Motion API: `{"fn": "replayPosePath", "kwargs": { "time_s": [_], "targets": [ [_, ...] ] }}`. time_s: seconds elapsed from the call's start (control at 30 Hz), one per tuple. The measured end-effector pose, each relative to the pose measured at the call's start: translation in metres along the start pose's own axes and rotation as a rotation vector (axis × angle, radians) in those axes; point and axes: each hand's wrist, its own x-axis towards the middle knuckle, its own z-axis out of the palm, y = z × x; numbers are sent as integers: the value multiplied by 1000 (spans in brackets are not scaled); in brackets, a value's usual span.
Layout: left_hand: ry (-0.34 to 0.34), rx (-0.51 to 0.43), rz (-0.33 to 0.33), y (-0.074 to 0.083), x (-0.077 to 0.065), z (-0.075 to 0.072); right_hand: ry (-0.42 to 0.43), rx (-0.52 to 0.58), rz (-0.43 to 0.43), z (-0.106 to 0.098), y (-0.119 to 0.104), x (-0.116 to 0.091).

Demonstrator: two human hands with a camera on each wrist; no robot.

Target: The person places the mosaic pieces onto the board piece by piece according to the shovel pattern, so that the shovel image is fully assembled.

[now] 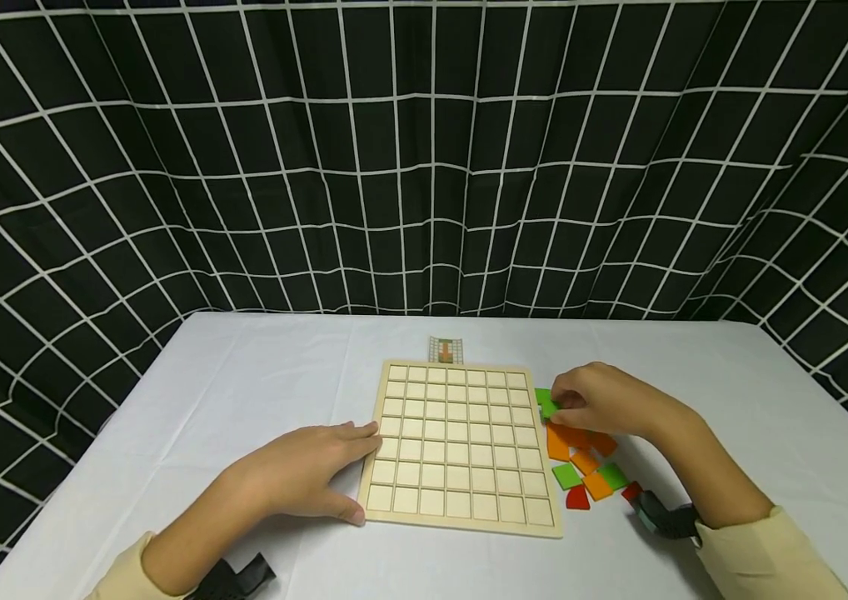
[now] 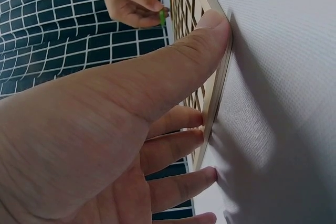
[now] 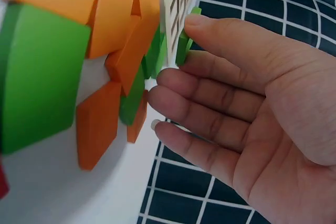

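Observation:
A square wooden grid board (image 1: 461, 528) lies flat on the white table. Along its left edge rests my left hand (image 1: 304, 469), fingers and thumb extended; in the left wrist view the thumb (image 2: 184, 56) presses on the frame's near corner. Beside the board's right edge, my right hand (image 1: 604, 400) pinches a green tile (image 3: 185, 43) between thumb and index finger, its other fingers loosely bent. Below that hand sits a loose pile of flat tiles: orange tiles (image 1: 558, 443), green tiles (image 1: 566, 477) and red tiles (image 1: 577, 497), some overlapping.
A small card (image 1: 446, 350) with a printed grid and an orange and green pattern stands behind the board's far edge. A black curtain (image 1: 409, 167) with white grid lines surrounds the white table (image 1: 244, 367) at the back and sides.

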Motion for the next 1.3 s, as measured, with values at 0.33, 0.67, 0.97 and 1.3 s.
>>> {"fn": "replayPosePath", "kwargs": {
  "time_s": [0.33,0.67,0.97,1.3],
  "targets": [
    [-4,-1,-1,0,-1,0,3,-11,-32,1,-4,14],
    [0,-4,-4,0,0,0,-9,-18,-96,-1,-8,27],
    [0,-17,-2,0,-1,1,-44,-47,-96,-1,-20,38],
    [16,-17,4,0,-1,2,-62,-58,-102,4,-27,53]
  ]
}}
